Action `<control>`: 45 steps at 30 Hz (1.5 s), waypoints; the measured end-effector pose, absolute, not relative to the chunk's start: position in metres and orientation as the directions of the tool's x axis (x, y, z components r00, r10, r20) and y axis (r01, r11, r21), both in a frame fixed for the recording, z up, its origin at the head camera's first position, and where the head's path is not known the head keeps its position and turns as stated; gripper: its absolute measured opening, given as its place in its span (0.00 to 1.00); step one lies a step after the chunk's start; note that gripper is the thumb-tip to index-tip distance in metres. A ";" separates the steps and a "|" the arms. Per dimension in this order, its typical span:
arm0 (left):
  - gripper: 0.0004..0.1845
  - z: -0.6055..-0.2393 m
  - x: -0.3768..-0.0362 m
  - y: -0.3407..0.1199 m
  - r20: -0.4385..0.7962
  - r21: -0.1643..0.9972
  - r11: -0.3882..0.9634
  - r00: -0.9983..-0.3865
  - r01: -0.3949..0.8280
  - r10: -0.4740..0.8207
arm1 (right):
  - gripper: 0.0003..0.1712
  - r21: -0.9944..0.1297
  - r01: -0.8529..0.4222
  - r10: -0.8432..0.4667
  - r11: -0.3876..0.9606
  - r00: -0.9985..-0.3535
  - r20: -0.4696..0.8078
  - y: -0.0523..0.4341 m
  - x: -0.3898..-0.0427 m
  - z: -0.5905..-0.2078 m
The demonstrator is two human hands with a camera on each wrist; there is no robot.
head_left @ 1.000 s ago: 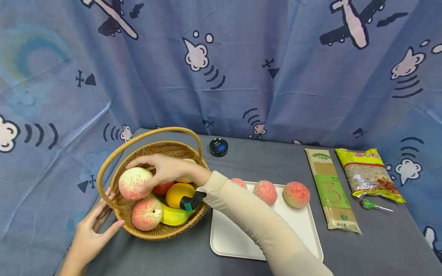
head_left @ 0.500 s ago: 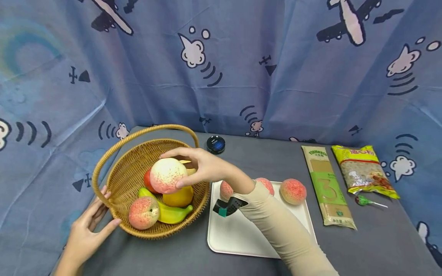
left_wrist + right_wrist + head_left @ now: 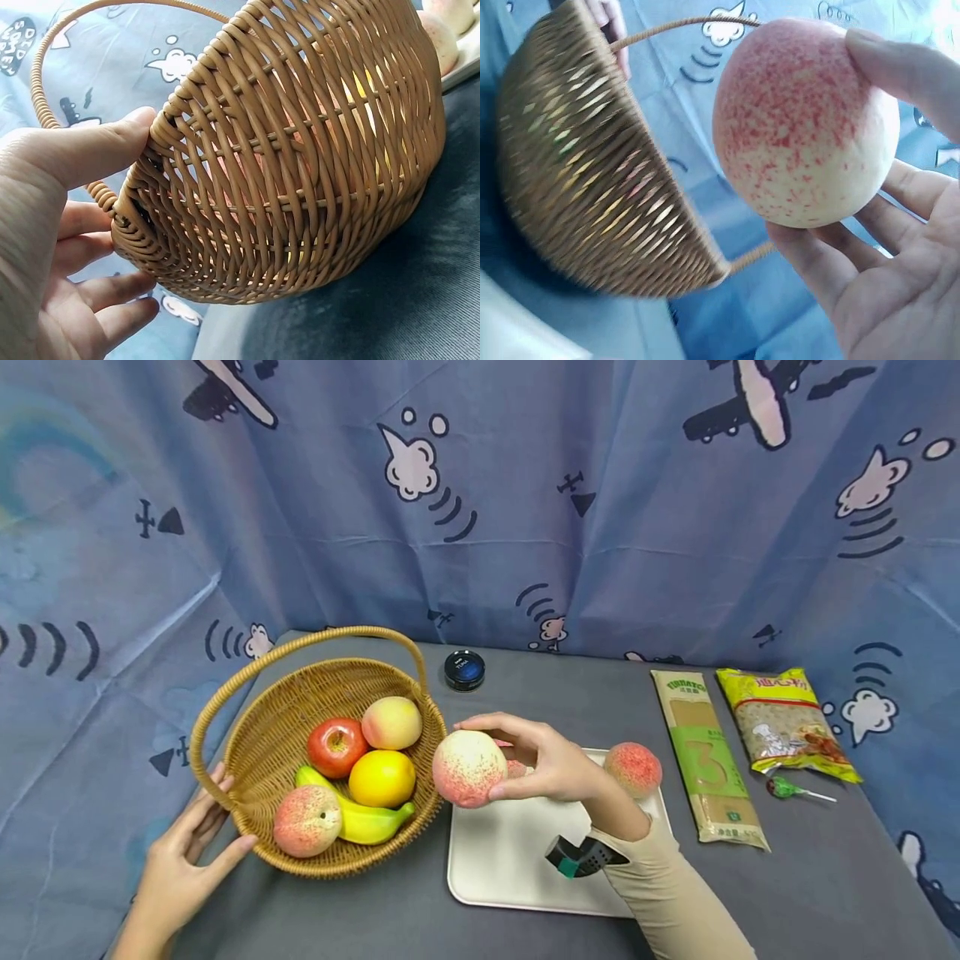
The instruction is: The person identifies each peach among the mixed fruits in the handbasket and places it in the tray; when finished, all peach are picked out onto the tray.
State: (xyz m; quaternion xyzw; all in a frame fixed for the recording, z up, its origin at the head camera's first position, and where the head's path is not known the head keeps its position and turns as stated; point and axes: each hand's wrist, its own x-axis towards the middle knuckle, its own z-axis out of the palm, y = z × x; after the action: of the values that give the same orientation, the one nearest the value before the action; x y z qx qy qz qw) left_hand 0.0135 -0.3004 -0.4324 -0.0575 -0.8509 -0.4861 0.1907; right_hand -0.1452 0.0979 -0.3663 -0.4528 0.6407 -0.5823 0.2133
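Peach (image 3: 468,768) moved basket (image 3: 258,752)→tray (image 3: 510,868).

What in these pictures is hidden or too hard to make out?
- Peaches on the tray: in the head view the right hand and its held peach cover all but one peach and a sliver.
- Fruit in the basket: the left wrist view shows only colour through the weave.
- Tin label: too small to read, head view.
- Basket in the right wrist view: blurred.
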 end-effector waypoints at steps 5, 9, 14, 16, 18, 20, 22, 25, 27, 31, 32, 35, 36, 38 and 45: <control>0.42 -0.432 0.013 -0.301 0.405 0.815 0.485 -0.911 0.318 -0.082 | 0.38 -0.962 -0.267 -0.819 -0.064 -0.536 0.203 0.119 -0.132 -0.396; 0.42 -0.433 0.013 -0.301 0.412 0.813 0.483 -0.908 0.326 -0.081 | 0.36 -0.976 -0.217 -0.817 -0.015 -0.560 0.137 0.129 -0.121 -0.423; 0.41 -0.434 0.012 -0.301 0.419 0.813 0.478 -0.904 0.334 -0.082 | 0.35 -0.987 -0.162 -0.827 -0.014 -0.554 0.102 0.135 -0.111 -0.451; 0.41 -0.433 0.012 -0.300 0.421 0.812 0.480 -0.903 0.333 -0.084 | 0.35 -0.991 -0.134 -0.832 -0.019 -0.547 0.090 0.135 -0.109 -0.459; 0.41 -0.433 0.012 -0.300 0.422 0.810 0.482 -0.903 0.333 -0.085 | 0.34 -0.994 -0.103 -0.840 -0.020 -0.538 0.073 0.136 -0.108 -0.465; 0.41 -0.433 0.012 -0.300 0.426 0.809 0.479 -0.901 0.339 -0.083 | 0.34 -0.997 -0.075 -0.845 -0.017 -0.531 0.054 0.137 -0.107 -0.470; 0.41 -0.434 0.012 -0.300 0.432 0.812 0.466 -0.898 0.351 -0.076 | 0.34 -0.999 -0.050 -0.851 -0.016 -0.524 0.040 0.138 -0.106 -0.474; 0.40 -0.436 0.012 -0.302 0.441 0.811 0.456 -0.895 0.367 -0.066 | 0.33 -1.000 -0.017 -0.858 -0.026 -0.513 0.031 0.138 -0.106 -0.478; 0.40 -0.436 0.012 -0.302 0.441 0.813 0.453 -0.895 0.366 -0.068 | 0.33 -0.999 -0.007 -0.862 -0.033 -0.506 0.032 0.139 -0.105 -0.480; 0.41 -0.435 0.012 -0.301 0.434 0.812 0.465 -0.898 0.353 -0.076 | 0.32 -1.000 -0.014 -0.868 -0.012 -0.496 0.017 0.142 -0.105 -0.483; 0.41 -0.435 0.012 -0.301 0.427 0.811 0.475 -0.901 0.342 -0.080 | 0.32 -1.000 -0.024 -0.869 0.004 -0.495 0.008 0.142 -0.105 -0.482; 0.42 -0.434 0.012 -0.300 0.417 0.806 0.493 -0.905 0.328 -0.079 | 0.31 -0.997 -0.053 -0.865 0.048 -0.502 -0.015 0.145 -0.105 -0.481; 0.42 -0.434 0.012 -0.300 0.412 0.807 0.495 -0.908 0.322 -0.081 | 0.32 -0.996 -0.061 -0.862 0.058 -0.507 -0.019 0.145 -0.105 -0.480; 0.42 -0.434 0.012 -0.300 0.410 0.809 0.493 -0.908 0.319 -0.085 | 0.32 -0.994 -0.087 -0.859 0.067 -0.512 -0.013 0.147 -0.104 -0.480; 0.41 -0.434 0.012 -0.299 0.442 0.804 0.473 -0.894 0.359 -0.073 | 0.28 -0.973 -0.209 -0.857 0.096 -0.515 0.026 0.150 -0.098 -0.479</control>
State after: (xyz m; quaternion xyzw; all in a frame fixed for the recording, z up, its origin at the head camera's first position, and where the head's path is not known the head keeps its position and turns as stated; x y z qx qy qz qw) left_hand 0.0124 -0.2989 -0.4337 -0.0860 -0.8314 -0.5059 0.2133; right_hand -0.0983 0.1497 -0.4788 -0.3929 0.6781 -0.5456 0.2968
